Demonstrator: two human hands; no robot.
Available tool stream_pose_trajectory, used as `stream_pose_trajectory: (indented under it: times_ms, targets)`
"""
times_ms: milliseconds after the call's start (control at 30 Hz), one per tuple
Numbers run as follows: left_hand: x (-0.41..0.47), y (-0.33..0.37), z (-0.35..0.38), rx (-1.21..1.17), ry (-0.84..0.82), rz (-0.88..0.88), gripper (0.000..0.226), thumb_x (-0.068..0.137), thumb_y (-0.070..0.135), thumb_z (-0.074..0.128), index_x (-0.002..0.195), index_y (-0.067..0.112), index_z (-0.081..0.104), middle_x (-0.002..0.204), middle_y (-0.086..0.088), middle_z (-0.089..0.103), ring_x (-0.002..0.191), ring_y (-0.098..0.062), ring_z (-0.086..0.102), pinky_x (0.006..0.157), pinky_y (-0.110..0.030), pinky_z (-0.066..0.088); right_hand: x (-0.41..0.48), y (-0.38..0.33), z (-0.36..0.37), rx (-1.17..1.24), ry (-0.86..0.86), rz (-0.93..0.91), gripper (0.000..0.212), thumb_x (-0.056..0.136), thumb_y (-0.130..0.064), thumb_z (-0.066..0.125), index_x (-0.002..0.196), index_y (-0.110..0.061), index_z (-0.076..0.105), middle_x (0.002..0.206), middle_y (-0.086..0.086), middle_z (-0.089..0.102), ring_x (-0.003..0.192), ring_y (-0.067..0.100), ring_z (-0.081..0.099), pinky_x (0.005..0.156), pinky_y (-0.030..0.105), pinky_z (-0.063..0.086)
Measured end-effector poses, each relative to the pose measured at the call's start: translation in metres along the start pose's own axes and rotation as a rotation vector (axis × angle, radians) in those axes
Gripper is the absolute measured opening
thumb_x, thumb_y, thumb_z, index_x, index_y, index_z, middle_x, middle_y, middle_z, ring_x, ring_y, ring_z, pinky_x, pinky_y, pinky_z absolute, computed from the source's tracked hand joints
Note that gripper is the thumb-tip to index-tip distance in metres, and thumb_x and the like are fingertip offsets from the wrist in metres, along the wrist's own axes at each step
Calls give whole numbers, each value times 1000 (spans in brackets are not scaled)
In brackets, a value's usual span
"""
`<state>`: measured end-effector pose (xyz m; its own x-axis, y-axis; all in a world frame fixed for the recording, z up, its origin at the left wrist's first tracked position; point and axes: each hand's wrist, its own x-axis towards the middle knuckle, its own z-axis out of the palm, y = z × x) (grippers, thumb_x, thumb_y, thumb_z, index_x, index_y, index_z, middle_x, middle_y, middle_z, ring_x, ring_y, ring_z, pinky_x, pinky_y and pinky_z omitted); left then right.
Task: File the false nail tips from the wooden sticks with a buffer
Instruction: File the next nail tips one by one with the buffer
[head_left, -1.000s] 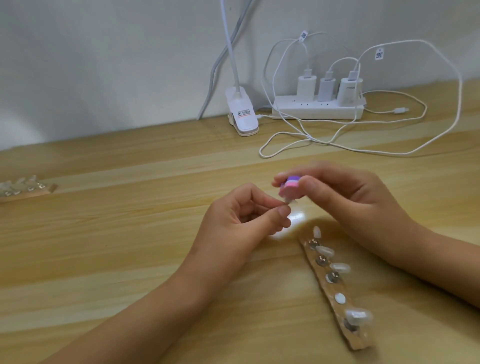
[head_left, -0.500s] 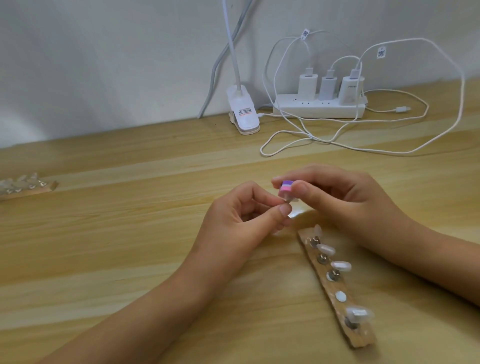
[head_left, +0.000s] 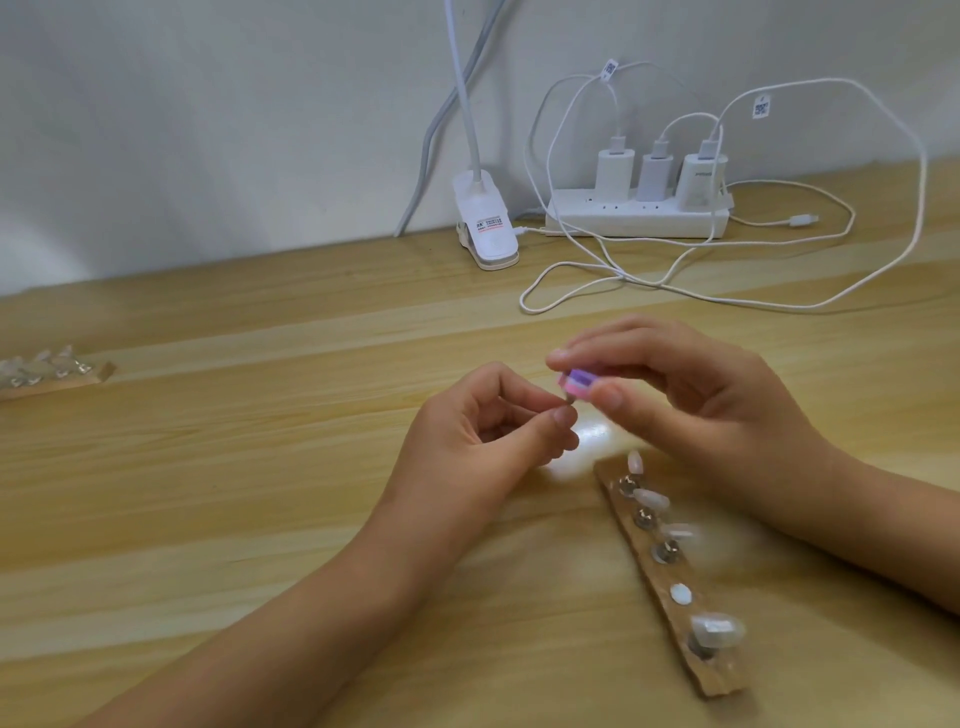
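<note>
Two bare hands meet above the middle of a light wooden table (head_left: 208, 467). The left hand (head_left: 467, 441) has its thumb and forefinger curled together in a pinch, the other fingers folded into the palm. Between them is a small clear false nail tip (head_left: 725, 401), almost wholly hidden, with only a sliver showing at the fingertips. The right hand (head_left: 691, 405) grips a small pink-and-purple block buffer (head_left: 733, 383) between thumb and forefinger, its remaining fingers loosely bent behind. The buffer's lower face sits right against the pinched tip, above the table.

Just below the right hand lies a flat brown wooden stick (head_left: 671, 571), running slantwise toward the near right. Along it stand metal studs, four of them carrying pale translucent nail tips (head_left: 652, 500); one place shows only a white round pad (head_left: 680, 595). The third tip is blurred.

At the far left edge a second wooden stick (head_left: 78, 383) lies flat, with a row of clear nail tips (head_left: 47, 361) on it, well apart from the hands.

Against the grey wall (head_left: 208, 130) at the back sits a white power strip (head_left: 636, 221) with three white chargers (head_left: 657, 174) plugged in, white cables (head_left: 727, 299) looping over the table. Beside it, to the left, rests a white clip lamp base (head_left: 485, 228).
</note>
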<state>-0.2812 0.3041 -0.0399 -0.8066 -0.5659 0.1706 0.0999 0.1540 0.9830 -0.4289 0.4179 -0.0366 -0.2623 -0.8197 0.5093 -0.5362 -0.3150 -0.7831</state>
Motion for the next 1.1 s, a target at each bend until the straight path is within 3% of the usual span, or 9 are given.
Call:
stream_pose_trajectory:
  times_ms: [67,200,333,433,533,667,767,933,1100]
  targets:
    - [0,0,0,5,2,0,11,77,28,73,73,22,65,71,-3,73,70,-11,70,67,-18,53,-1,0,2,-64,-11,-71,21,92,-28,64,110,-18,69,111,1,68,110,20,64,95,29,50]
    - [0,-2,-1,-11,11,-6,10,82,15,73,77,18,66,73,-4,74,73,-12,71,65,-16,52,2,3,-1,130,-10,166,22,87,-30,66,106,-21,71,100,-2,73,99,11,69,89,22,51]
    - [0,1,0,-30,9,0,11,75,24,73,77,16,65,73,-4,74,72,-12,71,64,-16,52,0,0,0,169,22,116,20,90,-27,66,107,-17,71,105,4,72,100,14,70,86,19,52]
    - [0,0,0,-27,8,-7,9,83,11,72,78,14,64,72,-4,74,71,-10,71,64,-15,51,2,2,0,257,10,228,19,88,-26,64,103,-18,73,97,2,76,94,11,72,81,14,51]
    - [-1,2,0,-38,10,-14,9,84,8,70,79,11,64,73,-6,74,69,-9,70,64,-15,51,2,1,-1,291,56,173,20,89,-29,63,103,-19,74,97,7,76,96,17,72,83,18,52]
    - [-1,2,1,-32,10,-9,8,84,8,70,79,11,64,75,-7,74,71,-10,70,63,-15,51,2,2,0,263,12,230,19,88,-32,63,101,-21,73,94,0,76,92,10,72,80,15,52]
    - [-1,2,1,-32,10,-4,8,83,8,70,80,10,64,74,-6,74,70,-9,70,63,-15,51,2,2,0,264,43,196,21,88,-33,62,101,-20,72,93,6,76,95,16,71,84,19,53]
    - [-1,1,1,-31,24,-5,9,84,9,70,78,12,64,72,-4,74,70,-9,70,64,-15,52,2,2,-1,263,44,168,22,89,-25,62,102,-9,68,91,12,73,88,13,70,81,17,52]
    - [0,1,0,-28,28,-13,9,85,8,70,79,12,64,73,-4,74,69,-8,69,63,-14,50,1,2,-1,231,47,156,21,92,-28,67,102,-10,69,91,10,73,89,15,70,82,19,53]
